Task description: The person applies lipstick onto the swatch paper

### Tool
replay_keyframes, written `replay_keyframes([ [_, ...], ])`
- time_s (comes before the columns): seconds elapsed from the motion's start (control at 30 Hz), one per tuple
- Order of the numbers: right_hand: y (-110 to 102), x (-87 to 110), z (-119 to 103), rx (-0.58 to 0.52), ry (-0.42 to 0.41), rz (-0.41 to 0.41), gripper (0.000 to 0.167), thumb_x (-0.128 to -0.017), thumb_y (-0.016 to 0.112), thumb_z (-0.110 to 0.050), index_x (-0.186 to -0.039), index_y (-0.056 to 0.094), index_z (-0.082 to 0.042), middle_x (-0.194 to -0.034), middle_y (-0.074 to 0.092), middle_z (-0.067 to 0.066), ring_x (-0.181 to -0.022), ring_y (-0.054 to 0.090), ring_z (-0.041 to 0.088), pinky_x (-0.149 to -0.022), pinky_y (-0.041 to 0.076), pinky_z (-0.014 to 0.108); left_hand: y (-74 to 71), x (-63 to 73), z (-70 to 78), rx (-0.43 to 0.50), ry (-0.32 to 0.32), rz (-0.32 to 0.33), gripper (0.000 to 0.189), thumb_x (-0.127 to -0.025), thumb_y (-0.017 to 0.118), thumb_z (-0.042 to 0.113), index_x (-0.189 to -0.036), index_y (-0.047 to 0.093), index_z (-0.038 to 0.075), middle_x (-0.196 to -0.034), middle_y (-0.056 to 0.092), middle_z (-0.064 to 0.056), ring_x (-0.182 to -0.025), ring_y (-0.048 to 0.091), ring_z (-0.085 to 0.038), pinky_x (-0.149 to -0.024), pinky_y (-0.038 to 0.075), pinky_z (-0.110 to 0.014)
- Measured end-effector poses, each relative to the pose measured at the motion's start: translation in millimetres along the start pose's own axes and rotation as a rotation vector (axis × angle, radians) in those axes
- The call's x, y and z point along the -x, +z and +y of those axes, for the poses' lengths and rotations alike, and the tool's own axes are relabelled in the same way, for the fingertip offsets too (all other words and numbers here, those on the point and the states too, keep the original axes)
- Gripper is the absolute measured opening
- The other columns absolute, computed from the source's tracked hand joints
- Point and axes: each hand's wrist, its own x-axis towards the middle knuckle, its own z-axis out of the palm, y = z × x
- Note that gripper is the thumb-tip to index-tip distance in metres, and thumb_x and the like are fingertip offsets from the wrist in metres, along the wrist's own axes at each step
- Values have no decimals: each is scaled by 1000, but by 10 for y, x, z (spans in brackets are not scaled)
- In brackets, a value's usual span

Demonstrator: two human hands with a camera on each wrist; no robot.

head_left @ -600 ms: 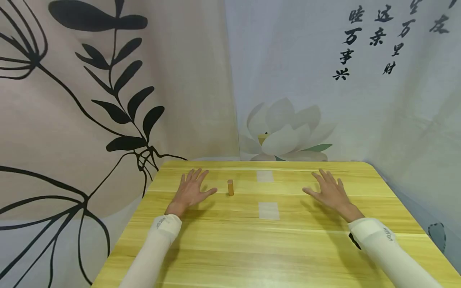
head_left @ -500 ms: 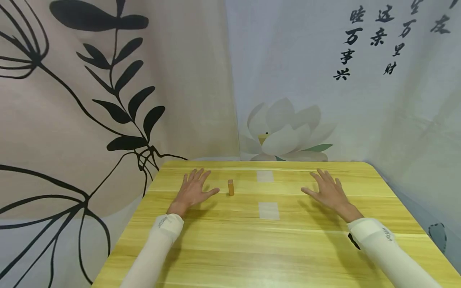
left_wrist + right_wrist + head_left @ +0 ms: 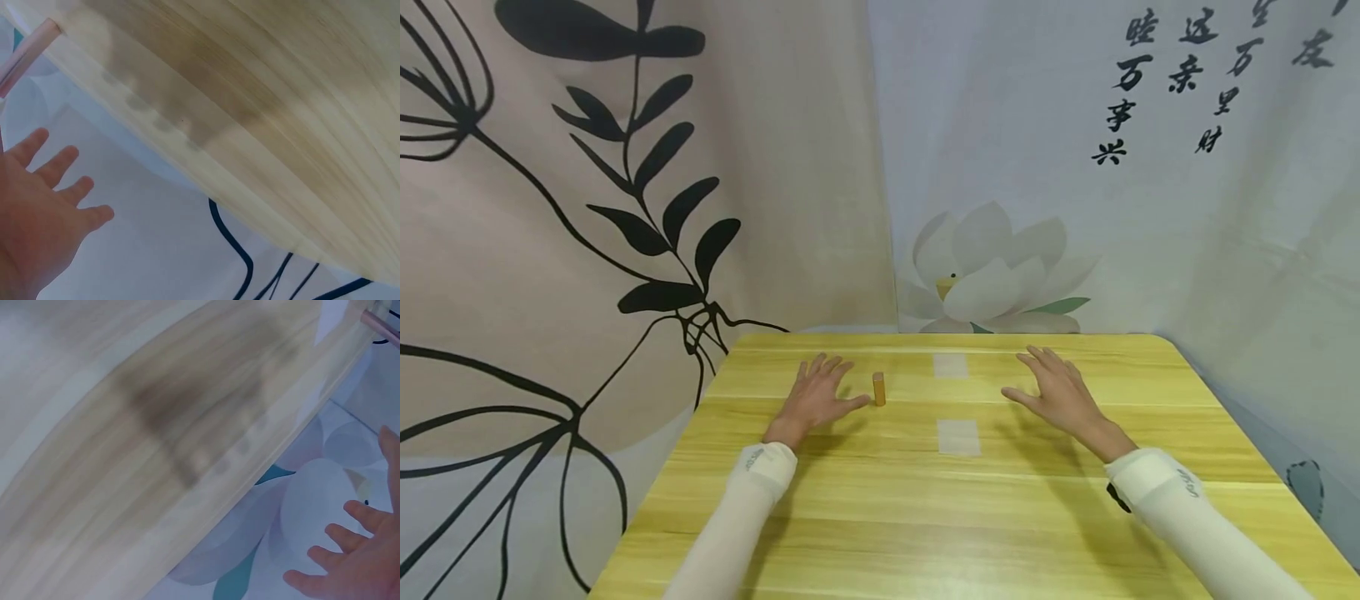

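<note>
A small orange-brown tube (image 3: 879, 389) stands upright on the wooden table, left of the middle in the head view. My left hand (image 3: 816, 396) is over the table just left of it, fingers spread, with the thumb tip right at the tube's side in this view. In the left wrist view the tube (image 3: 31, 53) looks pinkish and smooth, beyond the spread fingers (image 3: 57, 165). My right hand (image 3: 1056, 396) hovers farther right, fingers spread and holding nothing. The right wrist view shows the same tube (image 3: 382, 328) at its top right corner, apart from that hand.
Two pale square patches, a near one (image 3: 958, 437) and a far one (image 3: 951, 365), lie on the table (image 3: 925, 525) between the hands. Behind the table's far edge hangs a curtain (image 3: 820, 167) printed with leaves, a lotus and dark characters.
Both hands have moved inward: the left one rightward up to the tube, the right one leftward. The tube still stands in its place.
</note>
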Motion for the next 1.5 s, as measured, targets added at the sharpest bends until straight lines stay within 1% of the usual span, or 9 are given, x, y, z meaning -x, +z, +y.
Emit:
replay_keyframes([
  [0.3,-9,-54,-188,-9,-34,7,77,-94,77,-44,-148,51,4,-156,44,28,-147,33,51,-115,21,73,109,-83,91,47,24,6,80,-93,70,61,-153,51,13,-156,50,-14,-153,27,-43,-123,9,-65],
  [0.53,17,-94,-266,6,-49,-1,79,-94,77,-47,-150,51,2,-156,45,26,-148,33,49,-116,20,73,202,-176,139,71,13,-33,77,-93,70,60,-153,52,15,-155,52,-10,-153,27,-41,-124,10,-63],
  [0.7,18,-118,-304,9,-58,4,79,-93,77,-48,-150,51,1,-156,46,25,-149,33,48,-116,20,73,230,-208,182,88,18,-36,74,-94,71,58,-151,54,14,-155,52,-11,-153,28,-41,-124,10,-62],
  [0.9,-16,-149,-373,15,-71,-3,79,-93,77,-49,-151,51,-1,-156,46,24,-149,33,47,-116,20,72,263,-247,223,93,24,-31,64,-95,72,53,-144,61,13,-153,53,-11,-151,32,-37,-124,13,-61],
  [1.0,-30,-168,-405,20,-77,-7,79,-93,76,-49,-151,51,-2,-157,45,24,-150,32,47,-117,20,71,298,-283,219,105,38,-19,55,-96,73,50,-136,66,13,-151,55,-11,-149,37,-35,-124,15,-61],
  [1.1,-22,-184,-420,29,-80,-14,80,-93,75,-50,-152,50,-2,-158,44,23,-150,32,47,-117,21,72,331,-318,215,118,59,-3,38,-97,74,45,-120,71,15,-144,61,-9,-144,43,-33,-123,19,-62],
  [1.23,-7,-190,-437,28,-76,-22,80,-94,75,-51,-152,50,-2,-159,42,23,-150,31,46,-117,20,72,362,-341,220,126,72,3,19,-97,75,40,-99,69,22,-139,65,-5,-139,49,-31,-121,22,-63],
  [1.37,2,-175,-459,6,-70,-25,80,-94,75,-49,-152,50,-1,-160,42,23,-151,30,46,-117,18,72,386,-348,227,142,75,-1,13,-96,77,36,-92,69,26,-144,63,1,-137,52,-28,-121,23,-62],
  [1.5,24,-149,-471,-7,-65,-33,79,-94,75,-49,-152,50,-1,-160,41,23,-151,30,46,-117,18,72,408,-339,241,169,100,6,11,-95,79,29,-87,72,25,-135,69,-2,-127,59,-29,-118,31,-61],
])
